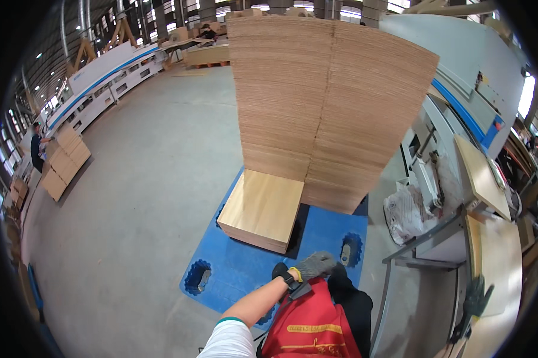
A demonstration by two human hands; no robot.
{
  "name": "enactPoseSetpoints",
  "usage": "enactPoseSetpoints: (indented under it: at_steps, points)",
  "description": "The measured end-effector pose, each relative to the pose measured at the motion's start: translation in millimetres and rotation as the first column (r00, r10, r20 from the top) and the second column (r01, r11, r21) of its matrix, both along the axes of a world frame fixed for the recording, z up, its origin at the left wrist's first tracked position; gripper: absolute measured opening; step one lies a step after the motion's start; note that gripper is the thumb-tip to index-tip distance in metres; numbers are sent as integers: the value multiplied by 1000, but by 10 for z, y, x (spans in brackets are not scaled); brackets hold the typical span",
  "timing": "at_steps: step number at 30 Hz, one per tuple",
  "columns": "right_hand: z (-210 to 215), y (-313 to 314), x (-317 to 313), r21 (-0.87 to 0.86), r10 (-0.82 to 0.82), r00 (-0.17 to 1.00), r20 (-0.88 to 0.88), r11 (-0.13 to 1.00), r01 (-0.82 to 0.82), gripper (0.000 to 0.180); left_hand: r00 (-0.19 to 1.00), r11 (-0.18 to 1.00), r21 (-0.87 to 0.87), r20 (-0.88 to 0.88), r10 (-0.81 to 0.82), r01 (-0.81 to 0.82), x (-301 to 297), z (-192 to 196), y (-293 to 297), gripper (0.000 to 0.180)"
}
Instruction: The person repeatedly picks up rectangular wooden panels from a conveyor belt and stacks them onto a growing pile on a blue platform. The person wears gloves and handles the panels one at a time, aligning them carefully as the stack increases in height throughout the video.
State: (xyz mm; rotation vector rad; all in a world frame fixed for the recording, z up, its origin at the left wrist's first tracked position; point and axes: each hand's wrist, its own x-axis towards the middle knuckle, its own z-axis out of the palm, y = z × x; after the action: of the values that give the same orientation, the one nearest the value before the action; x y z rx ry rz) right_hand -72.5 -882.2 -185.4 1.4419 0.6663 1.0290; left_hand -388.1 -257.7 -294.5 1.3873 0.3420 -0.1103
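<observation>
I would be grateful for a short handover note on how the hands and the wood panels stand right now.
Left hand, in a grey knit glove, hangs empty at the waist above the blue plastic pallet.
Right hand, in a dark glove, rests on the pale wooden board on the machine table at the right.
Done: a tall stack of thin plywood panels and a short stack of pale panels stand on the pallet.
Left: the board under the right hand is not stacked.

Pale wood boards (263, 209) look smooth and matt; the tall stack (328, 107) shows rougher layered edges. The blue pallet (239, 271) seems matt plastic. Both gloves, left (314, 264) and right (476, 298), look like knitted cloth.
</observation>
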Motion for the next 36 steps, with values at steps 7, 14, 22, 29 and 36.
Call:
enactPoseSetpoints:
  at_steps: [7, 14, 22, 29, 36]
  points:
    - [-140, 788, -456, -237, 362, -23, 932, 656, 716, 53, 946, 971, 211, 277, -167, 109, 332, 388, -673, 31]
    - [126, 782, -1240, -518, 191, 585, 789, -306, 799, 77, 992, 979, -176, -46, -114, 105, 346, 347, -1161, 34]
    - [796, 668, -1475, 65, 754, 526, 394, -594, 802, 37, 982, 971, -173, -67, -177, 163, 366, 657, -1403, 38]
    - [985, 448, -1316, 786, 253, 758, -601, 19, 617, 49, 986, 966, -242, -111, -124, 94, 171, 521, -1502, 38]
    - [1086, 139, -1017, 642, 205, 621, -757, 54, 765, 66, 982, 914, -387, -180, 57, -124, -116, -2, -1414, 30]
